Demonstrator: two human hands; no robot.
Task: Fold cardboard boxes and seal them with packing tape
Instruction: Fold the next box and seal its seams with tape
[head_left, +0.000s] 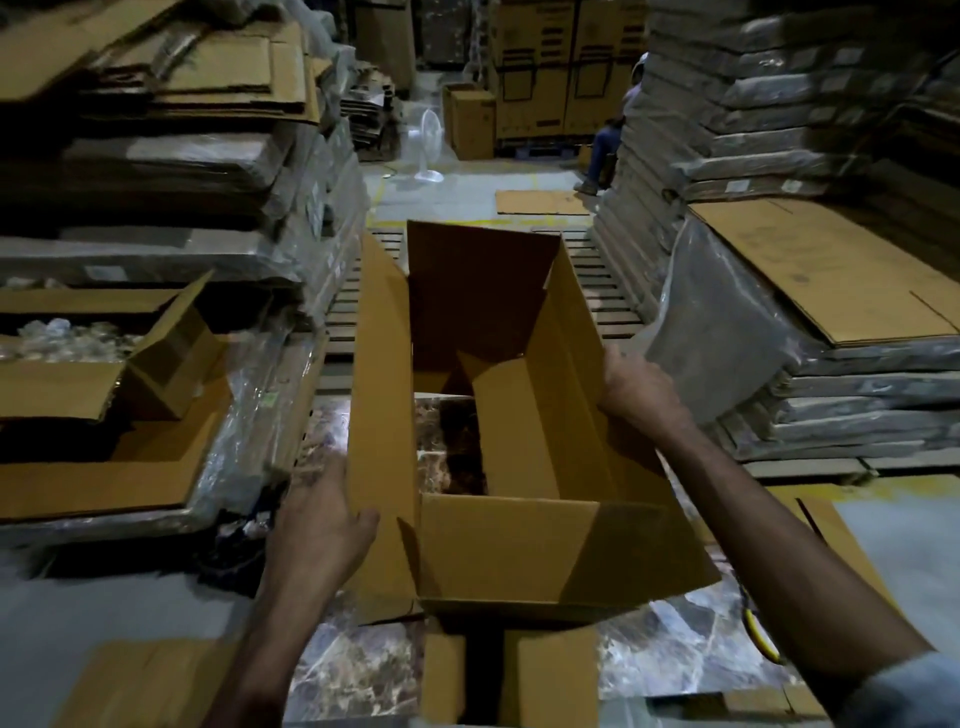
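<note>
A tall brown cardboard box (519, 545) stands opened up in the middle, its top flaps raised. One inner flap is folded down inside, and the marbled surface (670, 649) shows through the bottom. My left hand (317, 525) lies against the box's left outer wall with the thumb at its near corner. My right hand (636, 387) grips the top edge of the right wall. No tape is in view.
Wrapped stacks of flat cardboard (810, 291) rise at the right and at the left (171, 171). An open box of clear packing material (98, 353) sits at the left. A slatted pallet (343, 322), a white fan (429, 150) and a seated person (605, 145) lie beyond.
</note>
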